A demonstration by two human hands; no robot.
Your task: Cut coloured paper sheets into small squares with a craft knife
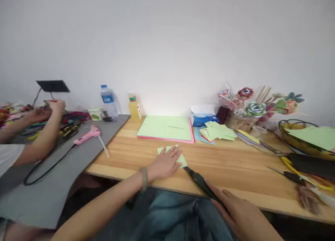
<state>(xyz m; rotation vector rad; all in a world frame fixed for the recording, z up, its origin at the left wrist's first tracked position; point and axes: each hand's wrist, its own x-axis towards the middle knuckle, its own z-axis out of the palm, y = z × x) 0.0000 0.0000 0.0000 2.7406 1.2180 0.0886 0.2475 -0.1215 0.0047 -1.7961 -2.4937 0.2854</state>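
Head view, both hands in frame. My left hand (165,163) lies flat near the front edge of the wooden worktop (125,160), fingers slightly apart, palm down on a small green paper (182,160). The hand covers much of the paper; its upper edge and right-hand corner show. A bracelet (143,179) sits on the left wrist.

My right hand (235,208) is closed around a dark tool (200,181), which slants across the front edge of the worktop. The tool's far end is at the paper's lower right corner; contact cannot be confirmed.

Toward the back edge, beyond the left hand, I record a stack of large sheets (157,126), green on top with pink beneath. Right of it: a blue packet (202,120) and, just in front, a loose pile of small green papers (221,131). A bunch of artificial flowers (255,108) stands farther right, then a basket (300,143) near the right end, with green paper on it.

Left of the stack, a bottle of yellow drink (134,111) stands upright near the back edge. On the adjoining grey surface (62,178): a pink glue gun (87,136) and a water bottle (108,101). Another person's hands (56,106) work at far left.
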